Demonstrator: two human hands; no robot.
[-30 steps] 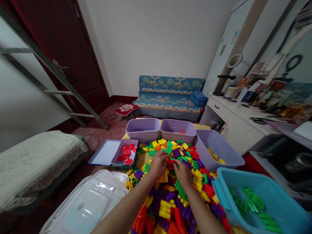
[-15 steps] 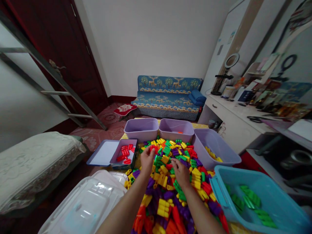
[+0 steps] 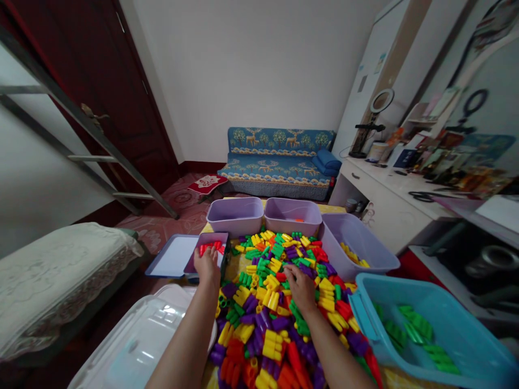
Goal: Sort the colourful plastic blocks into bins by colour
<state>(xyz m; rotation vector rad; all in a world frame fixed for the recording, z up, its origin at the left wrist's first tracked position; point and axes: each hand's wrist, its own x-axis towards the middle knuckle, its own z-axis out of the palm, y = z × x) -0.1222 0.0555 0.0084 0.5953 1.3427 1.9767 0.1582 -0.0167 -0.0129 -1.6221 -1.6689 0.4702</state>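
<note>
My left hand (image 3: 206,265) reaches into a small lilac box (image 3: 190,266), its fingers apart over several red plastic building blocks (image 3: 218,245). The hand covers part of the box's contents, and I see no block clearly gripped. My right hand (image 3: 300,285) rests low over a big pile of mixed plastic blocks (image 3: 272,346) in yellow, green, purple, red and orange. Its fingers are bent together near a red block (image 3: 280,276); what they pinch, if anything, is hidden.
Behind the pile stand two lilac bins (image 3: 235,216), with a third bin (image 3: 344,232) holding yellow blocks at right. A turquoise tub (image 3: 430,302) contains green blocks. Clear plastic lids (image 3: 138,340) lie at left, beside a flat blue-edged lid (image 3: 172,256).
My left hand has moved left from the pile, where it held a red block, to inside the small lilac box. My right hand has stayed nearly still.
</note>
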